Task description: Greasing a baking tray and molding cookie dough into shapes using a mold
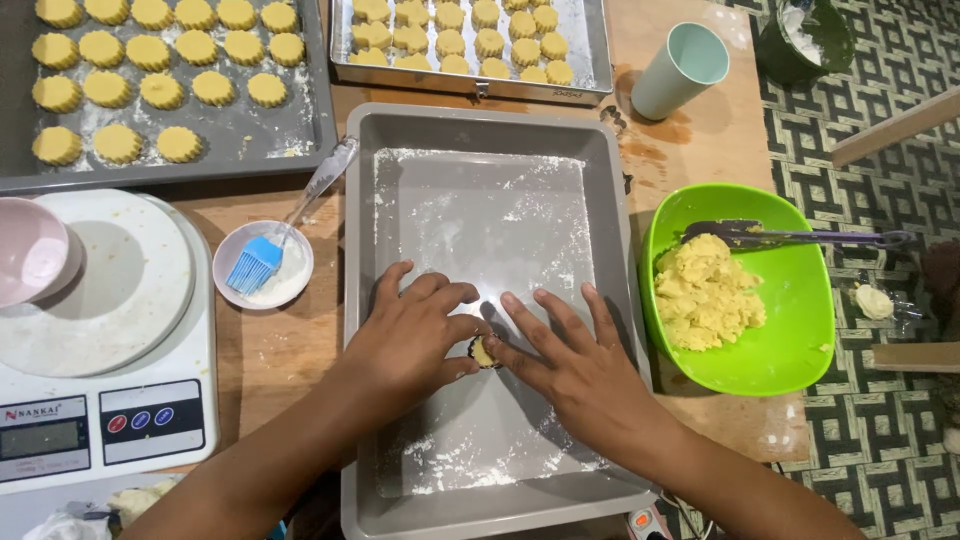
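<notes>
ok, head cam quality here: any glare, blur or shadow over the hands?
Head view: even, soft light and sharp focus; the left hand and right hand cast only faint shadows on the floured grey tray; the small dough piece between the fingertips is mostly hidden; mild wide-angle bending at the edges.
</notes>
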